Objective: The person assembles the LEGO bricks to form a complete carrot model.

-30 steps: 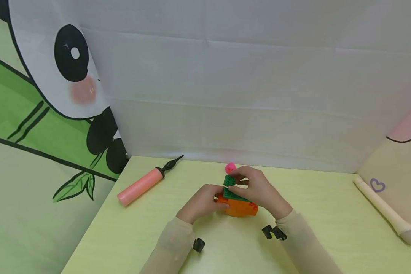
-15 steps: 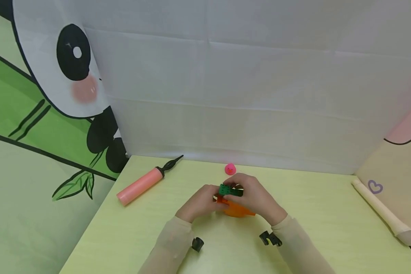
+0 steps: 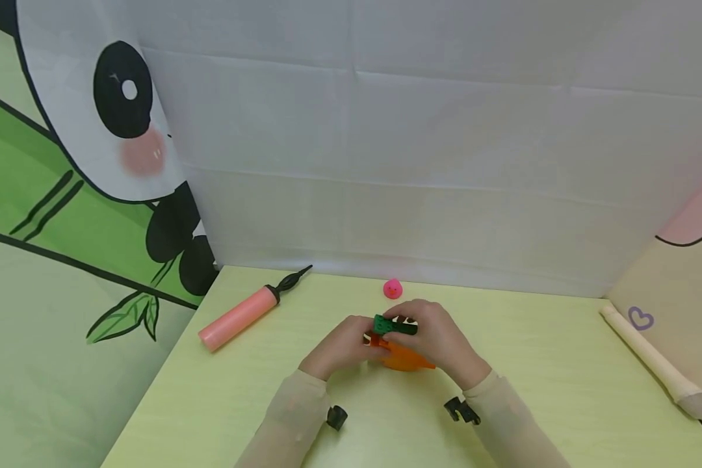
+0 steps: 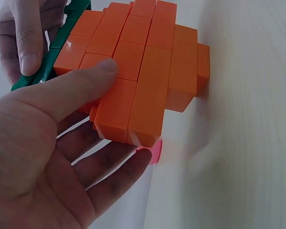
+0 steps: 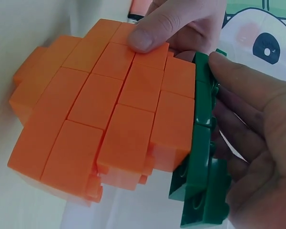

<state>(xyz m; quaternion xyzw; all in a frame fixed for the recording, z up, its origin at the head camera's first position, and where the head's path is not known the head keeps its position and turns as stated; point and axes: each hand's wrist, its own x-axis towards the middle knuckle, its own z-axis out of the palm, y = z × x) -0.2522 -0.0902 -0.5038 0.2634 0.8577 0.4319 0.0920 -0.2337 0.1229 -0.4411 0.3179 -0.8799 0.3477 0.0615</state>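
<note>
A rounded orange build of stacked toy bricks (image 4: pixel 133 71) is upright over the table, narrowing toward its bottom. My left hand (image 3: pixel 346 348) holds its left side; in the left wrist view the thumb lies along one face and the fingers are behind it. Along its top runs a layer of green toy bricks (image 5: pixel 203 109), some overhanging one end. My right hand (image 3: pixel 439 333) grips these green bricks, its thumb at one side and the fingers at the other. In the head view the hands cover much of the build.
Behind the build sits a small pink duck-faced toy (image 3: pixel 392 288). A pink hand pump (image 3: pixel 242 315) with a black nozzle lies at the left of the table (image 3: pixel 538 364). A pale roll (image 3: pixel 649 357) runs along the right edge, and a white sheet (image 3: pixel 386 162) hangs at the back.
My right hand has come down and slightly left, bringing the green brick from above the green layer down onto the build's top. In the last half second, little has moved.
</note>
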